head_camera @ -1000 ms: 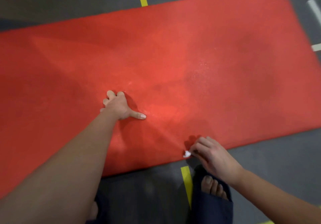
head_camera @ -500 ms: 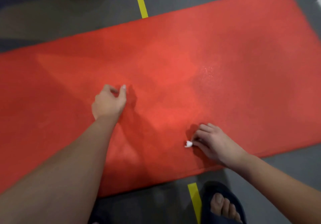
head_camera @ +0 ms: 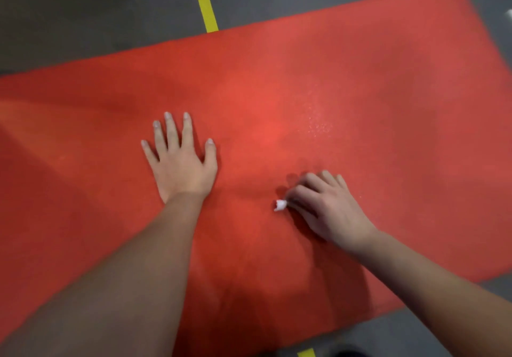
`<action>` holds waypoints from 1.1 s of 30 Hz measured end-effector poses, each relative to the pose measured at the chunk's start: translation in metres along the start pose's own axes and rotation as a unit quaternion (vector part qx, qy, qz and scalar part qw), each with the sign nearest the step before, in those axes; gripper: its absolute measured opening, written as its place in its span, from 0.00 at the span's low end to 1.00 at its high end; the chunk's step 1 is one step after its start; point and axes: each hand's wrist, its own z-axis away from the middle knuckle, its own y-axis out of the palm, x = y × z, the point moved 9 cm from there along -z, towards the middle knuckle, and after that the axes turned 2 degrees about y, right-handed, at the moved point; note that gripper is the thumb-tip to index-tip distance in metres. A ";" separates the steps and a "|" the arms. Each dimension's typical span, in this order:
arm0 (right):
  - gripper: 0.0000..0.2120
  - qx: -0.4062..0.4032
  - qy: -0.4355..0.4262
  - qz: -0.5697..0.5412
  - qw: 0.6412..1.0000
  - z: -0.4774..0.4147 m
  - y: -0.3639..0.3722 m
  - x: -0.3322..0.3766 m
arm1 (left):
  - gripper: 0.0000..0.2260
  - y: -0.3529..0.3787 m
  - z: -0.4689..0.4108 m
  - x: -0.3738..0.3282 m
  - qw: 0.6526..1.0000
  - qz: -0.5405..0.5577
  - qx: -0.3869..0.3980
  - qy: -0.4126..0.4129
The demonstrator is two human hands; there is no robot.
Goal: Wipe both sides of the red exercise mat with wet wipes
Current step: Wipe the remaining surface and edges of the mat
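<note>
from the camera on my head, looking down: the red mat (head_camera: 360,93) lies flat on the grey floor (head_camera: 83,24) and fills most of what i see. its long axis runs left to right across the view, slanted so that the right end sits higher in the picture than the left. the right short edge shows near the top right corner, while the left end runs out of the frame. my left hand (head_camera: 181,167) lies palm down on the mat a little left of the middle, fingers straight and spread, pointing away from me, thumb out to the right; it holds nothing and just rests on the surface. my right hand (head_camera: 327,207) is on the mat just to the right of it and nearer to me, fingers curled, pinching a small crumpled wet wipe (head_camera: 280,205) whose white tip pokes out on the left side of the fingers, against the mat. a patch of fine glistening specks (head_camera: 318,126) shows on the mat beyond my right hand. a strip of yellow tape (head_camera: 206,4) on the floor runs away from the mat's far edge.
</note>
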 end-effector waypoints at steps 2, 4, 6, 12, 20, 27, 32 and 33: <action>0.09 -0.022 0.004 0.017 1.000 -0.031 -0.001 -0.007 | 0.33 -0.002 0.000 0.002 1.000 -0.006 0.000 -0.004; 0.06 -0.052 0.072 0.000 0.996 -0.068 -0.007 -0.027 | 0.33 -0.002 0.001 0.002 1.000 -0.008 -0.003 -0.008; 0.03 -0.039 0.136 -0.040 0.989 -0.098 -0.005 -0.048 | 0.33 -0.002 0.000 0.001 1.000 -0.008 -0.004 -0.007; 0.04 -0.042 0.055 0.009 0.998 -0.140 -0.013 -0.047 | 0.34 0.000 -0.003 0.001 1.000 -0.026 -0.007 -0.007; 0.05 -0.079 0.101 0.022 0.991 -0.260 -0.015 -0.060 | 0.34 -0.001 -0.003 0.002 1.000 -0.026 -0.010 -0.006; 0.09 -0.100 0.105 0.079 0.986 -0.315 -0.028 -0.066 | 0.35 0.002 -0.004 0.000 0.999 -0.036 0.016 -0.005; 0.11 -0.064 0.149 0.074 0.984 -0.385 -0.031 -0.083 | 0.35 0.001 -0.005 0.001 0.999 -0.033 0.022 -0.007; 0.11 -0.061 0.156 0.064 0.984 -0.378 -0.032 -0.088 | 0.35 0.001 -0.005 0.001 0.999 -0.031 0.021 -0.005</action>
